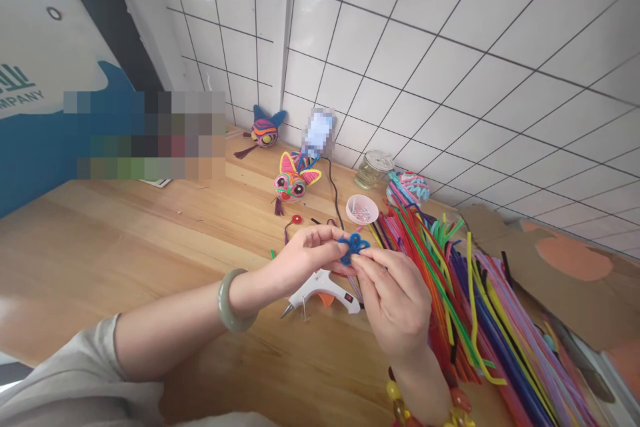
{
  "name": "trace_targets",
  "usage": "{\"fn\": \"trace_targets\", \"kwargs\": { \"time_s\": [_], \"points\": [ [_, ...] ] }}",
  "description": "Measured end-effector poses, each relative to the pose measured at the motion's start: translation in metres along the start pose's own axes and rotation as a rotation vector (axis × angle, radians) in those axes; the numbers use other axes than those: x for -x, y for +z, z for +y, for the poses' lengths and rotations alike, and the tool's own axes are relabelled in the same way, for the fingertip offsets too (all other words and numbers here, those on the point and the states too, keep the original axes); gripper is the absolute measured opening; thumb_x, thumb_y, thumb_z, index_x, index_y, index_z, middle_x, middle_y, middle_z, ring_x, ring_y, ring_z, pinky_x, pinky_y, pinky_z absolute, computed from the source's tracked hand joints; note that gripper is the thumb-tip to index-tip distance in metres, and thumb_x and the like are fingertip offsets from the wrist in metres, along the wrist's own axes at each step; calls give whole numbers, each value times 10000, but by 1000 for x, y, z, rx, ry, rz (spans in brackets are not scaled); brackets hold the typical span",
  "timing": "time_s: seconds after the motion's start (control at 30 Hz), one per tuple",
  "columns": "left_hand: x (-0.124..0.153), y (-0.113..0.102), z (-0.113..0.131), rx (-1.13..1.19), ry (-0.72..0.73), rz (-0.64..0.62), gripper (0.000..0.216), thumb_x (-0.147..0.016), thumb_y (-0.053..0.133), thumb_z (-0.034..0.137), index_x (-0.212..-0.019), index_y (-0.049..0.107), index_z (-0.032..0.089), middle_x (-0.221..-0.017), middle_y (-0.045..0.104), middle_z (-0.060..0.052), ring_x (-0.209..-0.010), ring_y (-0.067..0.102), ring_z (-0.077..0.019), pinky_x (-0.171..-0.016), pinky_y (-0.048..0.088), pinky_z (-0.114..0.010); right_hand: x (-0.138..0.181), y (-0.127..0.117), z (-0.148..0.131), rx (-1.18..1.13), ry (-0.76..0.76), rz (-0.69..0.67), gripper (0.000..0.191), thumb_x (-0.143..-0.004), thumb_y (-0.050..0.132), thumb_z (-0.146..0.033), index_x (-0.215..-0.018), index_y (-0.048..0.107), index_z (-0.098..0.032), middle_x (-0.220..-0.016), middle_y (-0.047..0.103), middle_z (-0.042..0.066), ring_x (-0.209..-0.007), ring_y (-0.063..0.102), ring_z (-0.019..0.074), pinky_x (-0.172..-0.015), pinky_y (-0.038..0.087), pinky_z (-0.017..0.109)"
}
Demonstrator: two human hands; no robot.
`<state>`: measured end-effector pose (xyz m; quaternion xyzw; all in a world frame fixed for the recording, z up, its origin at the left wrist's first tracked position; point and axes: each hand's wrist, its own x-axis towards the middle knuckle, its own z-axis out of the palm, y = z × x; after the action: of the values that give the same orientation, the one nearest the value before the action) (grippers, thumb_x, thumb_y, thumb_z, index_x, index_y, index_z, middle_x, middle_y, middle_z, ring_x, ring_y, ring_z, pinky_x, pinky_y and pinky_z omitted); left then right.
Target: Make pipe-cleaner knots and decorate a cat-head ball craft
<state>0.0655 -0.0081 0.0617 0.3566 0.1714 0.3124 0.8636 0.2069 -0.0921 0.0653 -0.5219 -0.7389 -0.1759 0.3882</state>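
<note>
Between my two hands is a small blue pipe-cleaner flower [354, 248] with looped petals. My left hand [320, 250] pinches it from the left between thumb and fingers. From the right, my right hand [395, 297] grips its near edge with the fingertips. A white glue gun [323, 285] lies on the table just below my hands, its metal nozzle pointing left and propped on a thin wire stand. Part of the gun is hidden behind my left hand and wrist.
Many coloured pipe cleaners [480, 307] spread over the right side, beside cardboard [530, 267]. Behind my hands stand a pink bowl [362, 209], a glass jar [373, 170], a lit phone [319, 132], a cat-like craft head [290, 183] and a blue-eared one [265, 130]. A tiled wall rises behind.
</note>
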Motion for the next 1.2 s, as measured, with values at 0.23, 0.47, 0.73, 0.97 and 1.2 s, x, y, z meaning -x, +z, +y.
{"fn": "trace_targets", "kwargs": {
  "time_s": [0.23,0.47,0.73,0.97,1.2],
  "points": [
    [-2,0,-1,-24,-64,79,263,-669,774,313,-754,654,95,-684,659,-22,-600,624,-104,-641,541,-249,-1,2,0,-17,-19,-18,240,-801,618,-39,-978,665,-193,-903,672,75,-872,626,204,-761,540,364],
    [-3,2,-1,-44,-83,135,302,-621,806,312,-740,641,89,-658,661,-12,-585,622,-94,-628,537,-236,0,4,2,-53,12,-51,249,-787,629,-26,-970,662,-191,-929,659,81,-878,609,199,-752,543,379],
    [-5,1,3,-63,1,201,344,-603,817,329,-755,620,91,-693,701,-42,-607,663,-128,-665,551,-265,1,7,1,-251,339,52,179,-809,640,-154,-980,649,-207,-1012,636,74,-926,624,202,-824,535,395],
    [-5,3,2,-59,39,215,330,-607,812,325,-754,617,103,-675,692,-24,-587,635,-105,-616,529,-229,2,12,0,-201,301,43,116,-796,665,-181,-895,607,-200,-971,606,72,-911,612,200,-806,537,388],
    [-3,5,-2,-69,16,152,312,-637,794,332,-767,620,107,-684,674,-7,-585,610,-84,-619,509,-211,4,15,0,-79,148,37,175,-822,610,-120,-978,635,-197,-980,593,87,-878,626,201,-743,560,361]
  ]
}}
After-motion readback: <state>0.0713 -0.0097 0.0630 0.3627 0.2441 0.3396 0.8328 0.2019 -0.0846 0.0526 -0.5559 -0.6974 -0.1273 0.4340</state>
